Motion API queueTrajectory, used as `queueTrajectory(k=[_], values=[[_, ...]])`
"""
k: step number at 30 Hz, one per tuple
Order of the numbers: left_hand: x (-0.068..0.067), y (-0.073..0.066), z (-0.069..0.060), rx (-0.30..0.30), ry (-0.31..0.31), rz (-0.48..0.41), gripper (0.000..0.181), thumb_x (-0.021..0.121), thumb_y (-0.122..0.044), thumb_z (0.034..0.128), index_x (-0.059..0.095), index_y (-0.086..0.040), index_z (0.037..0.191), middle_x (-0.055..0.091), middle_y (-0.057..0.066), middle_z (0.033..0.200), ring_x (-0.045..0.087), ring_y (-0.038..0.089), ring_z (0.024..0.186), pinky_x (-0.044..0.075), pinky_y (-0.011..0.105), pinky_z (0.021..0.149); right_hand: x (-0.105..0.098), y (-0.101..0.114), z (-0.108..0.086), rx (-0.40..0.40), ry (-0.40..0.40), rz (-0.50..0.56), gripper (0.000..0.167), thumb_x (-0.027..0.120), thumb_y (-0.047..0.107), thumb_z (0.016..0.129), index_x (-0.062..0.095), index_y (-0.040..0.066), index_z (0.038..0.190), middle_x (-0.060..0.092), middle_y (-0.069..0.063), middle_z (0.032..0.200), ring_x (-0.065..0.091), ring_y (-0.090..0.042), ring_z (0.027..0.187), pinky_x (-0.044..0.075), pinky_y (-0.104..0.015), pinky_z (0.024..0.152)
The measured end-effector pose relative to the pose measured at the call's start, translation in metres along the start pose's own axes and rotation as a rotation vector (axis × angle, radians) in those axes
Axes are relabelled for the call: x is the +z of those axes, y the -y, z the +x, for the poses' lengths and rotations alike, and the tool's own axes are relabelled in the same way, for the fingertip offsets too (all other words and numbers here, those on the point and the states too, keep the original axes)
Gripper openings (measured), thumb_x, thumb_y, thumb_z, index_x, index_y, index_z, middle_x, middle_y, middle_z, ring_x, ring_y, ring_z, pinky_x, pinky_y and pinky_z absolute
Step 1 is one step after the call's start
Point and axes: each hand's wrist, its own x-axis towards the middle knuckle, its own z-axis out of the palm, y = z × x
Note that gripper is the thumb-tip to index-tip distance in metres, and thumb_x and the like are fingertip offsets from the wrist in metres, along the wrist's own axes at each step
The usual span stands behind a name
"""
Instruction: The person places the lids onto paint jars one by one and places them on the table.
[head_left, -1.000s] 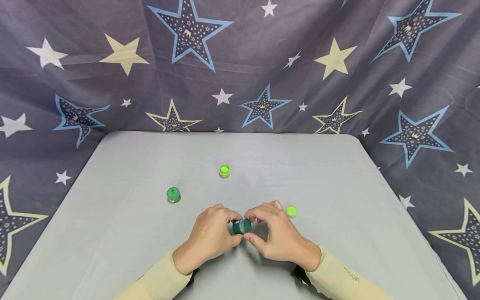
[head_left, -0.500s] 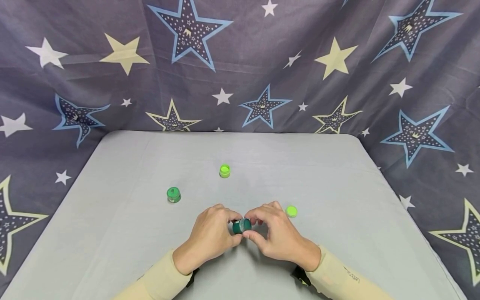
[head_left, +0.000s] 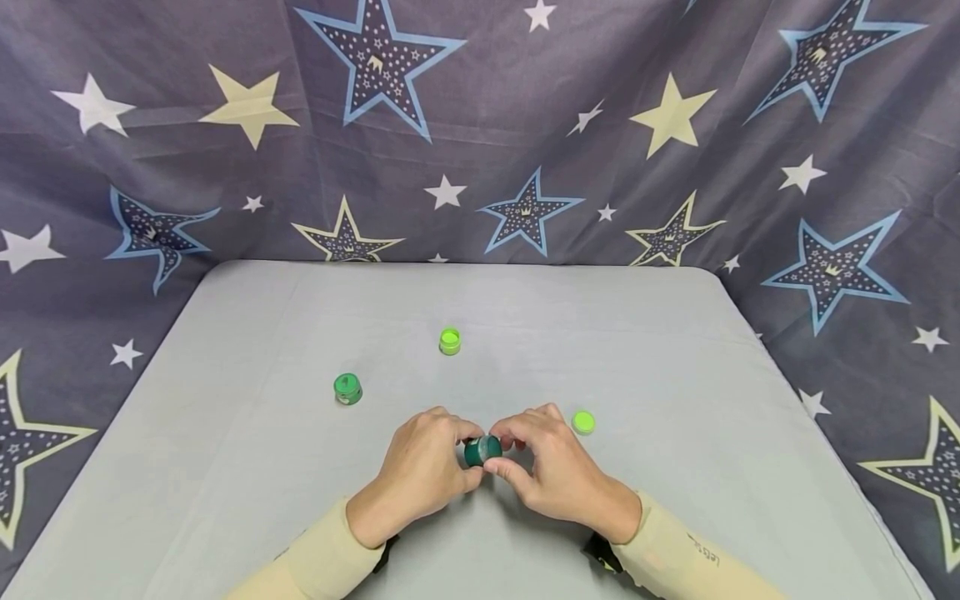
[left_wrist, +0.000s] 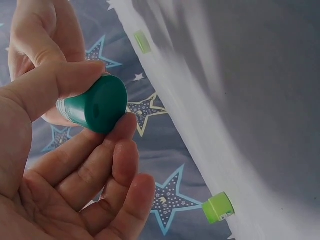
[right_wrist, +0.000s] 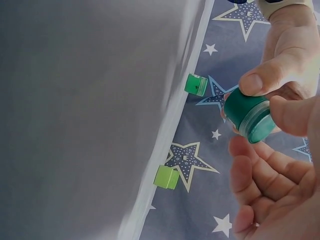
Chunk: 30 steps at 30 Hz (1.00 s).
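A small dark green paint jar (head_left: 482,451) is held tilted on its side between both hands, just above the table in the head view. My left hand (head_left: 423,467) grips its body with thumb and fingers; in the left wrist view the jar's round base (left_wrist: 108,104) faces the camera. At the other end, my right hand (head_left: 558,467) pinches around the lid end (right_wrist: 261,127), its thumb against the rim in the right wrist view. A bright lime lid (head_left: 583,422) lies on the table beside the right hand's knuckles.
An uncapped lime-green paint jar (head_left: 450,342) stands upright farther back on the grey-covered table (head_left: 637,350). To the left is a mid-green jar (head_left: 347,389) with its lid on. A star-patterned curtain (head_left: 517,133) hangs behind and along the sides.
My right thumb has shifted slightly up and to the left along the dark green jar. The left hand and the other jars stay where they were.
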Motion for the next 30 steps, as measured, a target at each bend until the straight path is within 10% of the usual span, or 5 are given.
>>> queueTrajectory(k=[30], values=[[-0.009, 0.019, 0.007, -0.051, -0.143, 0.016, 0.028, 0.092, -0.012, 0.0665, 0.079, -0.013, 0.091, 0.063, -0.009, 0.083, 0.058, 0.014, 0.079, 0.049, 0.032, 0.065, -0.006, -0.003, 0.002, -0.005, -0.115, -0.064, 0.031, 0.08, 0.03, 0.086, 0.073, 0.012, 0.111, 0.066, 0.01, 0.085, 0.056, -0.005, 0.074, 0.04, -0.032, 0.078]])
